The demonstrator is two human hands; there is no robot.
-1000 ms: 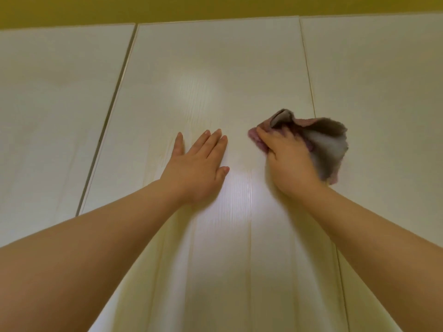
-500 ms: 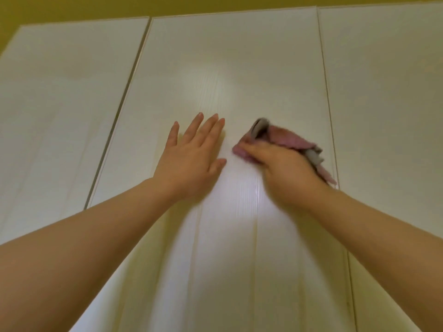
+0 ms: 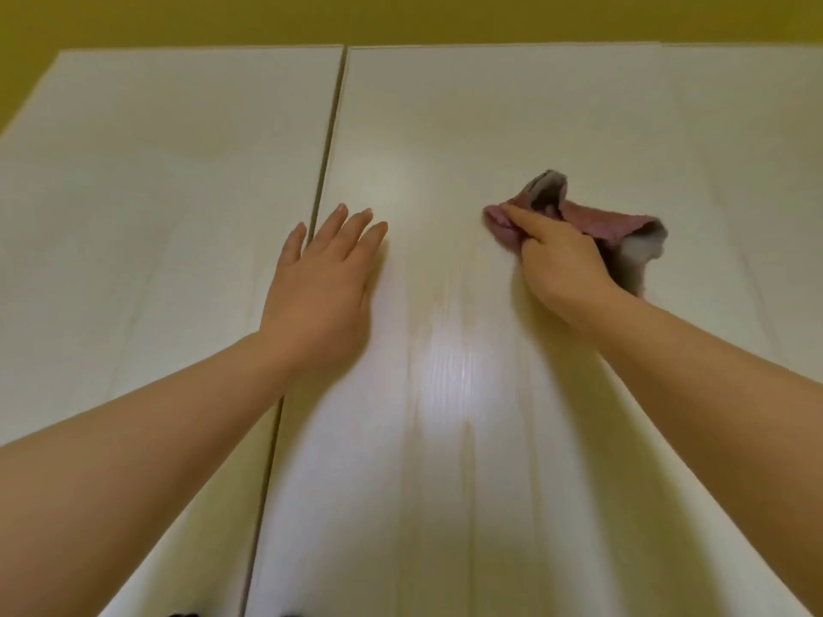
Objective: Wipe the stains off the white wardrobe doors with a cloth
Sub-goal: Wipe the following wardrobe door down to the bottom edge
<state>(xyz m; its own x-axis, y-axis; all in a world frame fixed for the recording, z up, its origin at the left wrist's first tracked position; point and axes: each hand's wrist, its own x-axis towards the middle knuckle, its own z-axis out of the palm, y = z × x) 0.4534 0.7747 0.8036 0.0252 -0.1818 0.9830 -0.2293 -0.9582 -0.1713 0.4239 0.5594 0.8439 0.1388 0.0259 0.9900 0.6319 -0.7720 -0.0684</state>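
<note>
White wood-grain wardrobe doors [image 3: 512, 126] fill the view. The right hand [image 3: 563, 271] grips a crumpled pink-and-grey cloth [image 3: 592, 220], its long axis running left-right, against one door. The left hand [image 3: 318, 287] lies flat, fingers straight.

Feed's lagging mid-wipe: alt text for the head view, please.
The right hand grips a bunched pink-and-grey cloth and presses it against a white wood-grain wardrobe door. The left hand lies flat, fingers straight, on the same door at the gap to the neighbouring white door.
</note>
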